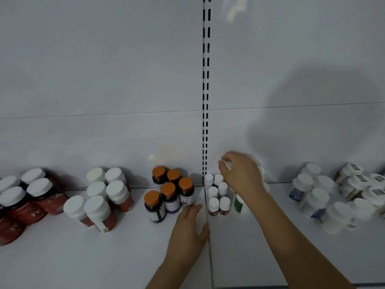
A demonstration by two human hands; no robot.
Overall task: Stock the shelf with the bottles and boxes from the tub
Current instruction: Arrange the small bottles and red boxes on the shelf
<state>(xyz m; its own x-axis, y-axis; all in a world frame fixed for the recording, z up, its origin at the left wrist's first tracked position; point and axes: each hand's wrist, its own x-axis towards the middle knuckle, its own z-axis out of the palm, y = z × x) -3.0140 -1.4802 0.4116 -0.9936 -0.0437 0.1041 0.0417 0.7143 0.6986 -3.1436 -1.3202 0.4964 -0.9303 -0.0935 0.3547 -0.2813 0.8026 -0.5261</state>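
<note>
Pinched round a white cap (226,163), the right hand (241,176) has its grip closed on a bottle near the back of the shelf (104,257), fingers curled over the top — the bottle's body is hidden behind the hand, so its label cannot be read. Just below that hand stands a bottle with a green label (238,203), partly covered by the wrist. The left hand (190,228) lies flat on the shelf with fingers straight and relaxed, its grip wide and holding nothing; its fingertips touch or nearly touch the base of the orange-capped dark bottles (169,191), which stand in a tight cluster. Right of these, past the seam in the shelf, small white-capped bottles (217,193) stand in two short rows, just left of the right hand. Further left sit white-capped bottles with red labels (104,195), and at the far left larger red jars (27,197) with white lids. On the right side of the shelf stand more white bottles (312,190) and, beyond them, white jars (358,182) with square marks on their lids. A slotted upright (206,90) runs up the white back panel — directly above the shelf seam.
</note>
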